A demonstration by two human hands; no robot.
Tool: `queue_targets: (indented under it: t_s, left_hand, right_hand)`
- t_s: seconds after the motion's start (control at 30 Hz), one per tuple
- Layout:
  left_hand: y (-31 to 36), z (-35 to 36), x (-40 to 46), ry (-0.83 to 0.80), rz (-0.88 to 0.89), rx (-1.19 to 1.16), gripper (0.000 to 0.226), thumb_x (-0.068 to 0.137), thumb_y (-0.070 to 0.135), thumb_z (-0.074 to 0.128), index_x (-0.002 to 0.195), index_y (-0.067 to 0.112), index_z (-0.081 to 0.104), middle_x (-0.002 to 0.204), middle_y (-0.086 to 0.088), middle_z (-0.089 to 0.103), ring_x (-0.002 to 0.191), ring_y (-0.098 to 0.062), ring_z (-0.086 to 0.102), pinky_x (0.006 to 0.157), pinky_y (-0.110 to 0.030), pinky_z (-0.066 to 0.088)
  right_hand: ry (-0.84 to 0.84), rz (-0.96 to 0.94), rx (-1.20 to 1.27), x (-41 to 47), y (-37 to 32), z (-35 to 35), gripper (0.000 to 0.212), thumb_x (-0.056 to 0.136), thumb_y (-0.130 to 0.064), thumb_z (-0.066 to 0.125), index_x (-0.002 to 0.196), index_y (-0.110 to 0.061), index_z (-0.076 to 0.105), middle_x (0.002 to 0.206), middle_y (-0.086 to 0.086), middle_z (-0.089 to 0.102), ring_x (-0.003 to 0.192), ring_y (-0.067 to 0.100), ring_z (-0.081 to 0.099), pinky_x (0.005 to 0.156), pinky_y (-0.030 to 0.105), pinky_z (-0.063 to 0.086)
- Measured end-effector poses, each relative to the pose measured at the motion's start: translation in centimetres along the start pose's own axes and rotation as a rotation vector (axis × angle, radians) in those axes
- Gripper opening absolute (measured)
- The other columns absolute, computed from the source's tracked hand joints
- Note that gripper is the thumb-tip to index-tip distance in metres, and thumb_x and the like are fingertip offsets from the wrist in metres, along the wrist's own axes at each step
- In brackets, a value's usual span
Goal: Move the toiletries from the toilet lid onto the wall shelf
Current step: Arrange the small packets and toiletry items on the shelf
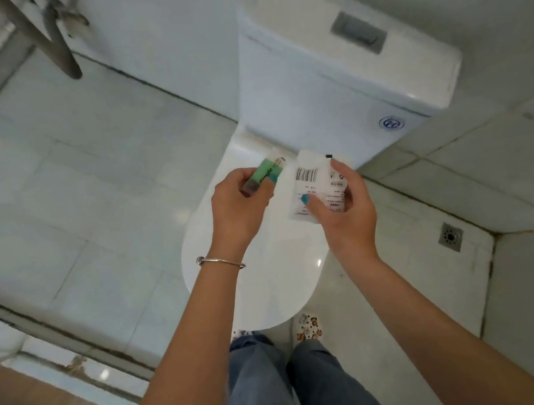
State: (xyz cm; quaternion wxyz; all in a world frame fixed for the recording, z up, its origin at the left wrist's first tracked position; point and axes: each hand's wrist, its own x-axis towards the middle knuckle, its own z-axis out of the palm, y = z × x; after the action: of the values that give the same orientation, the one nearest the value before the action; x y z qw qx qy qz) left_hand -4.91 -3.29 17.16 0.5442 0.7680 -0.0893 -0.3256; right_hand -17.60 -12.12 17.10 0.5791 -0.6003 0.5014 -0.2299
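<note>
My left hand (238, 206) grips a small green sample tube (266, 172) with black lettering, held above the back of the white toilet lid (271, 288). My right hand (345, 204) pinches a white sachet (316, 182) with a barcode, thumb on its face, just right of the tube. Both items hang in the air over the closed lid. No other toiletries show on the lid. The wall shelf is out of view.
The white cistern (341, 62) with a grey flush button stands behind the lid. Grey pipes (58, 42) hang at the upper left. A floor drain (450, 237) sits at the right. My legs and patterned slippers stand at the lid's front edge.
</note>
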Motion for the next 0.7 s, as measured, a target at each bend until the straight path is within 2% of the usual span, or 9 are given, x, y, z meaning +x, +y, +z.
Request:
queue_targets:
  t_s: [0.13, 0.2, 0.3, 0.47, 0.53, 0.6, 0.7]
  left_hand:
    - [10.6, -2.1, -2.9, -0.044, 0.105, -0.084, 0.015, 0.085, 0.017, 0.068, 0.084, 0.030, 0.061, 0.078, 0.001, 0.069, 0.077, -0.022, 0.069, 0.074, -0.036, 0.059]
    - [14.6, -2.7, -4.4, -0.067, 0.130, -0.121, 0.010, 0.084, 0.015, 0.068, 0.088, 0.023, 0.064, 0.081, -0.003, 0.070, 0.076, -0.021, 0.069, 0.072, -0.033, 0.060]
    - [19.7, -3.3, -6.1, -0.084, 0.154, -0.199, 0.012, 0.084, 0.012, 0.069, 0.096, 0.011, 0.065, 0.086, -0.008, 0.070, 0.073, -0.017, 0.067, 0.067, -0.026, 0.059]
    - [26.7, -3.0, -6.2, -0.153, 0.249, -0.199, 0.007, 0.083, 0.013, 0.070, 0.089, 0.014, 0.066, 0.080, -0.006, 0.068, 0.071, -0.014, 0.065, 0.061, -0.023, 0.057]
    - [29.3, -2.4, -5.9, -0.195, 0.297, -0.188, 0.007, 0.083, 0.009, 0.069, 0.085, 0.016, 0.066, 0.080, -0.008, 0.067, 0.068, -0.014, 0.065, 0.056, -0.019, 0.054]
    - [31.5, -1.6, -5.4, -0.227, 0.318, -0.180, 0.009, 0.083, 0.008, 0.068, 0.091, 0.011, 0.066, 0.079, -0.007, 0.066, 0.063, -0.011, 0.064, 0.052, -0.018, 0.053]
    - [33.9, -0.2, -4.0, -0.251, 0.335, -0.165, 0.014, 0.083, 0.009, 0.069, 0.097, 0.007, 0.065, 0.082, -0.008, 0.067, 0.056, -0.007, 0.064, 0.052, -0.020, 0.054]
  right_hand:
    - [0.018, -0.111, 0.108, -1.4, -10.8, -1.6, 0.059, 0.077, -0.003, 0.078, 0.118, -0.038, 0.056, 0.123, -0.010, 0.060, 0.110, 0.006, 0.062, 0.075, 0.026, 0.059]
    - [0.013, -0.171, 0.122, -2.3, -15.3, -2.2, 0.057, 0.077, -0.002, 0.077, 0.119, -0.035, 0.056, 0.121, -0.008, 0.061, 0.108, 0.007, 0.063, 0.073, 0.024, 0.059]
    - [0.009, -0.256, 0.132, -3.6, -20.6, -3.4, 0.057, 0.079, 0.003, 0.073, 0.121, -0.030, 0.054, 0.117, 0.004, 0.064, 0.103, 0.009, 0.066, 0.068, 0.019, 0.057]
    - [0.017, -0.332, 0.126, -3.8, -26.1, -6.4, 0.060, 0.079, 0.006, 0.070, 0.116, -0.040, 0.054, 0.116, 0.007, 0.066, 0.099, 0.014, 0.068, 0.066, 0.018, 0.055]
    - [0.047, -0.357, 0.126, -3.4, -27.9, -7.9, 0.059, 0.079, 0.005, 0.072, 0.121, -0.033, 0.054, 0.111, 0.005, 0.068, 0.095, 0.012, 0.069, 0.068, 0.020, 0.056]
    - [0.088, -0.366, 0.136, -2.7, -29.5, -9.2, 0.059, 0.078, 0.004, 0.073, 0.127, -0.025, 0.054, 0.103, 0.001, 0.070, 0.087, 0.006, 0.070, 0.070, 0.023, 0.058]
    - [0.130, -0.375, 0.153, -1.1, -31.3, -10.8, 0.060, 0.078, 0.003, 0.074, 0.128, -0.023, 0.055, 0.099, -0.003, 0.069, 0.083, 0.002, 0.070, 0.070, 0.022, 0.057]
